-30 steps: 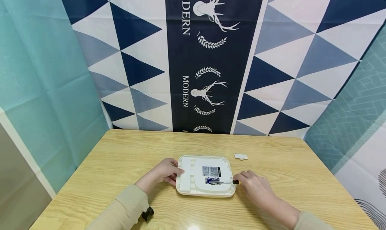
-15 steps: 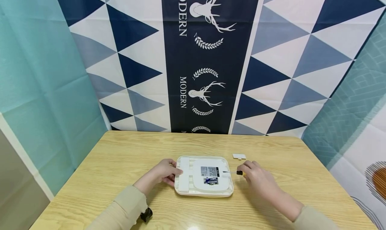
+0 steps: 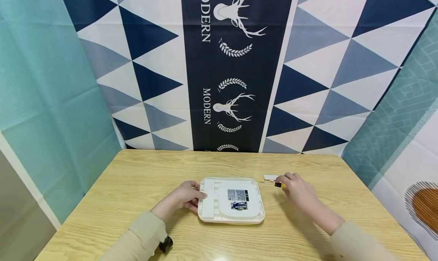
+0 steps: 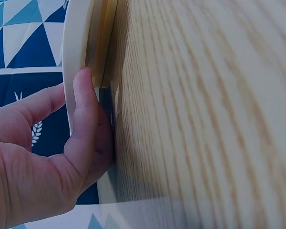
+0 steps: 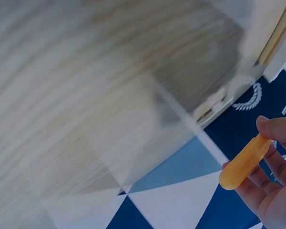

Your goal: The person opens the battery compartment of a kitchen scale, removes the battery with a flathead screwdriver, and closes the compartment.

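Note:
A white flat device [image 3: 224, 213] with rounded corners lies with its labelled side up in the head view. Blue batteries [image 3: 239, 205] show in the small opening below its label. My left hand [image 3: 188, 196] grips the device's left edge, thumb on top and fingers underneath; the left wrist view shows that edge lifted off the wood. In my right hand [image 3: 297, 189] is a screwdriver [image 5: 245, 163] with an orange-yellow handle. Its thin shaft points left, above the table and apart from the device. A small white battery cover [image 3: 269, 177] lies just behind the screwdriver, partly hidden by the right hand.
Everything lies on a light wooden table [image 3: 154, 170]. A black object [image 3: 166, 244] shows beside the left sleeve. Behind the table's far edge hangs a patterned cloth [image 3: 236, 82], with teal cloth [image 3: 58, 101] at the left.
My right hand has drawn the screwdriver up and away from the batteries, past the device's right edge towards the battery cover. The left hand keeps its hold on the device.

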`<state>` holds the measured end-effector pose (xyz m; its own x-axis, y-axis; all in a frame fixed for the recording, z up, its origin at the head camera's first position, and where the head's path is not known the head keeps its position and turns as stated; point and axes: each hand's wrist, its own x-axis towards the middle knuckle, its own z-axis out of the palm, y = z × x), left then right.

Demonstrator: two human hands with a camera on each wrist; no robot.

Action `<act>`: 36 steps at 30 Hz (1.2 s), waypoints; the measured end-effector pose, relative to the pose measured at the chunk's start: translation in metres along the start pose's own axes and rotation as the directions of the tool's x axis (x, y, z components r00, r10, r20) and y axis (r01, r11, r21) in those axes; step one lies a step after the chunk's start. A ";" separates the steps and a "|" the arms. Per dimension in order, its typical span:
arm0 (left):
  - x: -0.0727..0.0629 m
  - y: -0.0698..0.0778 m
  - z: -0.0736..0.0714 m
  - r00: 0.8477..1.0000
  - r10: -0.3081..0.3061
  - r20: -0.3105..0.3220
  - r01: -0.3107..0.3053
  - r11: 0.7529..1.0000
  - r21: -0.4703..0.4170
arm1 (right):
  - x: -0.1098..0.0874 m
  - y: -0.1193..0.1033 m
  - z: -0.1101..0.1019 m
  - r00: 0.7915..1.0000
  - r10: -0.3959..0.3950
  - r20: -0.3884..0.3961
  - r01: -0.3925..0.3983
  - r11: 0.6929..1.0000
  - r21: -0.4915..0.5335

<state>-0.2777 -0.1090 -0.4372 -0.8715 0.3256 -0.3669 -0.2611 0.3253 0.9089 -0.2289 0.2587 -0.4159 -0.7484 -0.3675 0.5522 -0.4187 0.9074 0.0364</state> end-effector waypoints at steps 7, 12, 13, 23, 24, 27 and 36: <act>0.001 0.000 -0.001 1.000 -0.004 -0.003 0.004 1.000 -0.001 | 0.008 0.024 0.004 0.998 0.055 0.010 -0.055 0.998 0.014; 0.000 0.000 -0.001 1.000 -0.005 -0.004 0.005 1.000 -0.001 | 0.011 0.037 0.006 0.994 0.096 0.044 -0.096 0.995 0.008; 0.000 0.000 -0.001 1.000 -0.002 -0.005 0.002 1.000 0.001 | 0.012 0.040 0.006 0.993 0.105 0.052 -0.105 0.994 0.009; 0.000 -0.001 0.000 1.000 0.006 -0.007 -0.006 1.000 0.008 | 0.014 0.058 0.013 0.966 0.214 0.145 -0.222 0.974 0.037; -0.001 -0.001 0.001 1.000 0.008 -0.006 -0.008 1.000 0.007 | 0.014 0.059 0.015 0.962 0.225 0.155 -0.233 0.972 0.037; -0.001 -0.002 0.001 1.000 0.012 -0.008 -0.012 1.000 0.012 | 0.014 0.064 0.019 0.948 0.257 0.186 -0.267 0.963 0.035; 0.001 -0.004 0.001 1.000 0.010 -0.014 -0.010 1.000 0.016 | 0.019 0.074 0.028 0.923 0.288 0.253 -0.300 0.954 0.007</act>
<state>-0.2772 -0.1089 -0.4415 -0.8796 0.3166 -0.3551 -0.2459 0.3365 0.9090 -0.2884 0.3128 -0.4263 -0.9421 -0.1296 0.3093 -0.1789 0.9743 -0.1368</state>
